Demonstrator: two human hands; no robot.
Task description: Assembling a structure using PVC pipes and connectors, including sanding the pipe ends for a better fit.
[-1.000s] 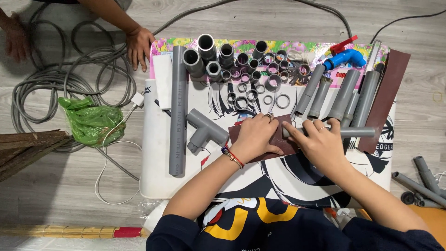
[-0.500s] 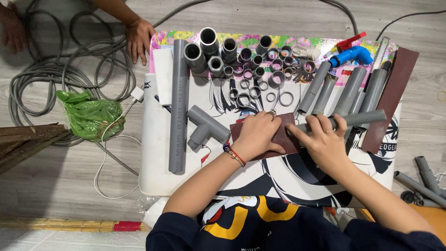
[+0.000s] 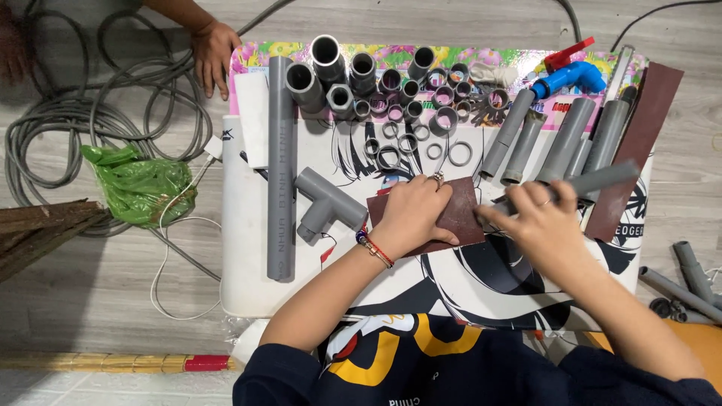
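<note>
Pressing flat on a brown sheet of sandpaper point(image 3: 451, 214), the left hand point(image 3: 410, 214) lies palm down with fingers spread, holding the sheet against the printed board point(image 3: 481, 286) near the middle of the scene. Just to the right, the right hand point(image 3: 538, 222) is closed around a short grey pipe point(image 3: 594, 180), whose near end meets the right edge of the sandpaper while its free end points up and to the right. A red bead bracelet point(image 3: 374, 246) sits on the left wrist.

Left of the sandpaper lies a grey tee fitting point(image 3: 325, 203), and further left a long grey pipe point(image 3: 280, 165) runs from near to far. Beyond the hands, flat grey rings point(image 3: 410, 143) are scattered on the board, with a cluster of upright pipe couplings point(image 3: 376, 83) along the far edge. To the right of these, several grey pipe lengths point(image 3: 553, 139) lie side by side, with a blue elbow fitting point(image 3: 568, 75) at their far end and a long brown strip point(image 3: 635, 150) at the right edge.

Off the board to the left are a green plastic bag point(image 3: 139, 184) and coiled grey cable point(image 3: 83, 128). Another person's hand point(image 3: 212, 53) rests on the floor at the board's far left corner.
</note>
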